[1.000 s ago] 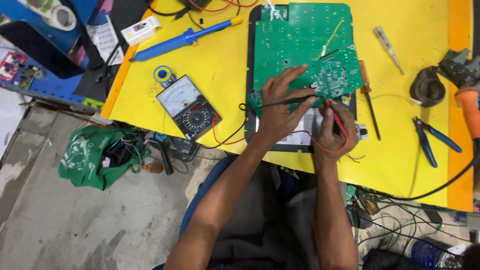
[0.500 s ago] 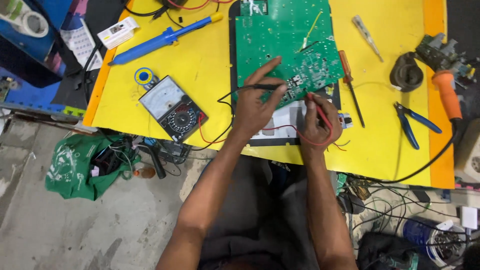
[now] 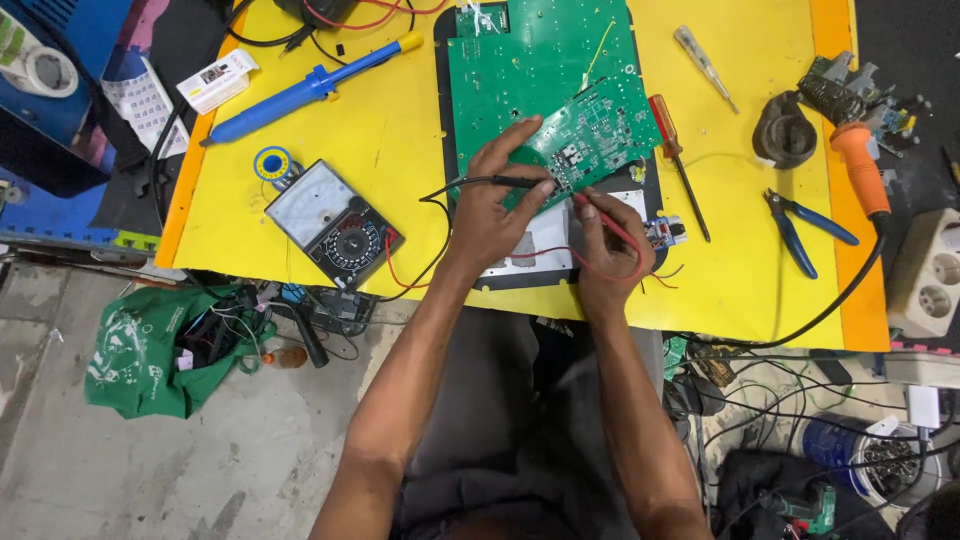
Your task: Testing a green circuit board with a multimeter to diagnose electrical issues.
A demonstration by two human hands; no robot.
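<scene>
A small green circuit board (image 3: 600, 130) lies tilted on a larger green circuit board (image 3: 530, 70) on the yellow table (image 3: 400, 130). My left hand (image 3: 490, 210) pinches a black test probe (image 3: 505, 182) whose tip touches the small board. My right hand (image 3: 605, 245) holds a red test probe (image 3: 600, 212) against the same board's near edge. Black and red leads run left to an analog multimeter (image 3: 335, 225) lying face up.
On the table lie a blue desoldering pump (image 3: 300, 90), a solder spool (image 3: 272, 163), a red-handled screwdriver (image 3: 675, 150), a tester screwdriver (image 3: 703, 62), blue pliers (image 3: 800, 225) and an orange soldering iron (image 3: 860, 165). A green bag (image 3: 150, 350) sits on the floor.
Both hands stay on the probes at the small board. The camera view shifted, so the table sits slightly lower and more to the left.
</scene>
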